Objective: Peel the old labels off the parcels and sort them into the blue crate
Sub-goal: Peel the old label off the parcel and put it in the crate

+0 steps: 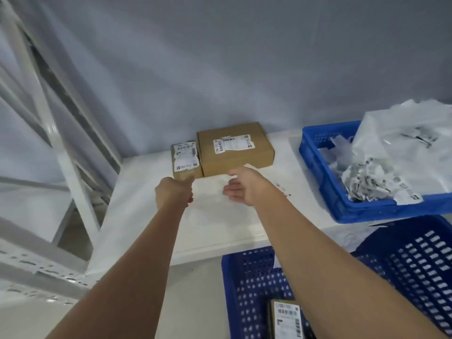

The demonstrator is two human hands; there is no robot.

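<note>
Two cardboard parcels, a small box (186, 159) and a larger box (234, 148), sit touching at 12 o'clock on the white shelf (146, 216), labels uppermost. Left hand (174, 190), fingers curled, touches the small box's near edge (grip cannot be judged). Right hand (244, 185) hovers open, holding nothing. Blue crate (325, 167) at 2 o'clock holds crumpled labels (371, 181)

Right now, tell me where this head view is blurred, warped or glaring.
Head view: motion blur smears the shelf frame at left and the labels' print on both cardboard boxes; wide-angle distortion tilts the uprights; soft, even light, faint shadows under the hands; the white bags in the blue crate look washed out.
</note>
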